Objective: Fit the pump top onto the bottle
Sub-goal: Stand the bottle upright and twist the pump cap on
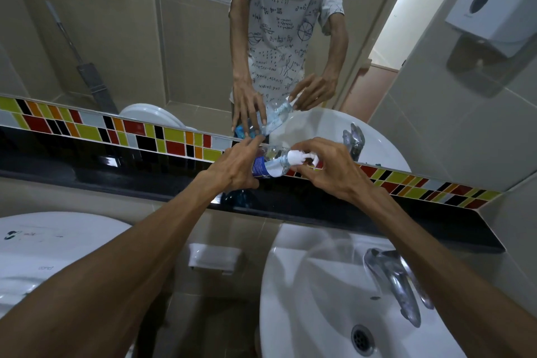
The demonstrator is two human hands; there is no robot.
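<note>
A clear plastic bottle (268, 163) with a blue and white label lies tilted, neck pointing right, above the black ledge. My left hand (235, 166) grips its body from the left. A white pump top (300, 157) sits at the bottle's neck, and the fingers of my right hand (328, 168) are closed around it. The bottle's lower end is hidden behind my left hand. The mirror above repeats both hands and the bottle.
A black ledge (377, 212) runs under a strip of coloured tiles (122, 131) and the mirror. A white sink (319, 293) with a chrome tap (395, 279) sits below right. A blue object (241, 199) rests on the ledge under my left hand. A white dispenser (494, 6) hangs on the right wall.
</note>
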